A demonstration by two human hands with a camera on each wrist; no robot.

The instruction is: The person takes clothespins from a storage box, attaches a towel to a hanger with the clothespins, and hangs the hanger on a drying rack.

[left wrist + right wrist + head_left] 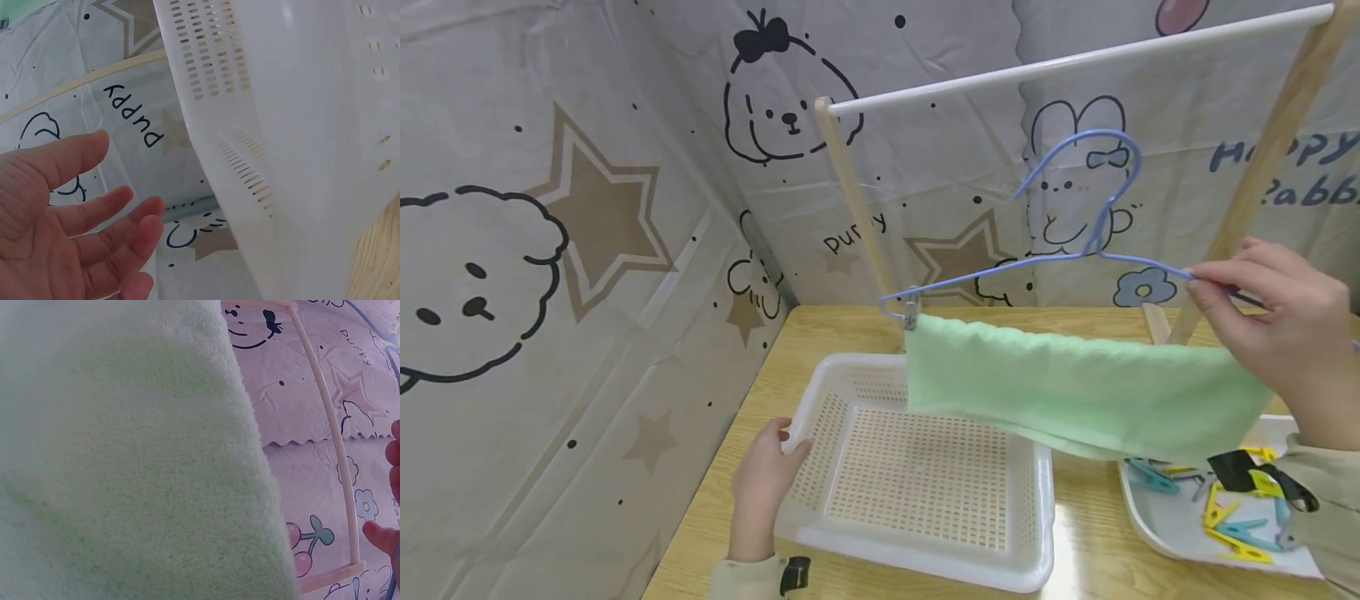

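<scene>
My right hand (1281,321) pinches the right arm of a blue clothes hanger (1022,265) between thumb and fingers. From the hanger hangs a light green towel (1060,379), with a grey clip (912,312) at its left end. The towel's right top corner is hidden behind my hand. In the right wrist view the towel (144,462) fills most of the picture. My left hand (769,471) is at the left rim of a white perforated basket (917,567). In the left wrist view, its relaxed fingers (115,269) are spread beside the basket wall (294,125).
Behind the hanger stands a drying rack with a white bar (1075,65) and wooden posts (1262,175). A white tray (1157,529) at the right holds several yellow, teal and grey clothespins. Printed cloth (625,375) surrounds the wooden table (1090,542).
</scene>
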